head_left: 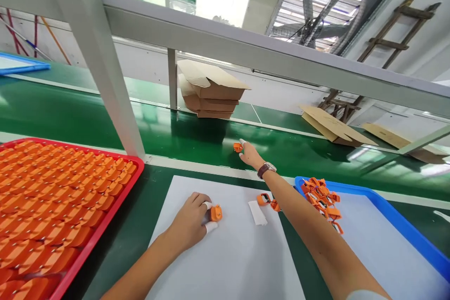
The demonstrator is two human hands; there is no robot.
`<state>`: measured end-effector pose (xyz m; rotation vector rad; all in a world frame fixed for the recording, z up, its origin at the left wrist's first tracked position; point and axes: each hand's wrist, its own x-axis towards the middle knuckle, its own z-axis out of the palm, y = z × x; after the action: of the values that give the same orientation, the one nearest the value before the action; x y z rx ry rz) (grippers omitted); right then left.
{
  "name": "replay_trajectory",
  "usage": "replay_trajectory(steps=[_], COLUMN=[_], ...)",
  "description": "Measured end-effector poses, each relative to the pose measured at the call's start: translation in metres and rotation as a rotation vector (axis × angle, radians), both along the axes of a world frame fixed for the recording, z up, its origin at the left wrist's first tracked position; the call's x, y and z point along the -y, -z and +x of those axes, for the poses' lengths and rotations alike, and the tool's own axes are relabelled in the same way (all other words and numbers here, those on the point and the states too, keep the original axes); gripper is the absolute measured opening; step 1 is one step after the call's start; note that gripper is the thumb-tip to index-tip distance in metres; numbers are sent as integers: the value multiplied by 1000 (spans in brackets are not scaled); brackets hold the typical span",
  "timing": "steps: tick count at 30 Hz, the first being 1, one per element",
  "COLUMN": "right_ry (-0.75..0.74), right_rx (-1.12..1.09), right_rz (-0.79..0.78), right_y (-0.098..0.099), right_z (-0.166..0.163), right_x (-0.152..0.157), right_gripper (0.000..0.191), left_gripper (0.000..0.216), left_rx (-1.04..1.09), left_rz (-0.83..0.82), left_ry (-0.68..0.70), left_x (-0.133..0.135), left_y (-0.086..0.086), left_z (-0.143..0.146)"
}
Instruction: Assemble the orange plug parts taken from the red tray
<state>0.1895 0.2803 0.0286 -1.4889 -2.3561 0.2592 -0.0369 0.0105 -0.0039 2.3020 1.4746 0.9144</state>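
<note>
My left hand point(191, 218), with white covers on thumb and finger, closes around a small orange plastic housing point(216, 213) over a white sheet point(225, 262). My right arm stretches across to the green belt point(197, 133). There my right hand point(251, 153), also with white fingertip covers and a watch at the wrist, has another orange plastic housing point(237, 147) at its thumb and finger tips. Under my right forearm, an opened orange housing point(263, 199) with dark and white insides lies beside a folded white paper strip point(258, 213).
A red tray point(138, 168) at left holds rows of orange housings. At right, a blue tray point(397, 218) carries a heap of opened orange units point(321, 199). Cardboard boxes point(214, 93) are stacked beyond the belt. A grey metal frame point(94, 56) crosses in front.
</note>
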Motion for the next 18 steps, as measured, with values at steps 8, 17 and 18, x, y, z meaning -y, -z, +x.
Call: replay_trajectory(steps=[8,17,18], right_ry=[-71,-312,-317], right_rx=[19,8,15], right_rz=[-59,-159,-164], right_y=[3,-41,-43], right_z=[-31,-6,0], right_x=[-4,122,138], right_gripper=[34,48,44], left_gripper=[20,53,50], left_rx=[19,114,128], left_rz=[-80,-96,-107], left_ry=[-14,-55,-73], left_x=[0,3,3], left_y=[1,1,0], left_z=[-1,7,10])
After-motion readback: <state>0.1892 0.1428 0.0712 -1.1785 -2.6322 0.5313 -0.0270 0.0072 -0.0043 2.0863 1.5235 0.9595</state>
